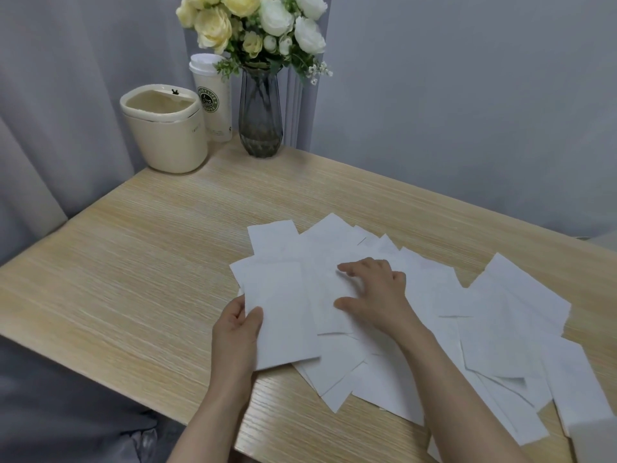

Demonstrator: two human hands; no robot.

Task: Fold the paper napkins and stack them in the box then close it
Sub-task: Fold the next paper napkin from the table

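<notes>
Head view: napkins strewn on table
Left hand: pinches top napkin edge
Right hand: fingers spread flat, pressing napkins

View: single, head-worn, wide-angle.
Position: above near table edge, close over both forearms.
Facing: forward and down, toward far wall and curtain.
Nearness: napkins at arm's reach; vase at far left corner.
Overlap: none, one view only.
</notes>
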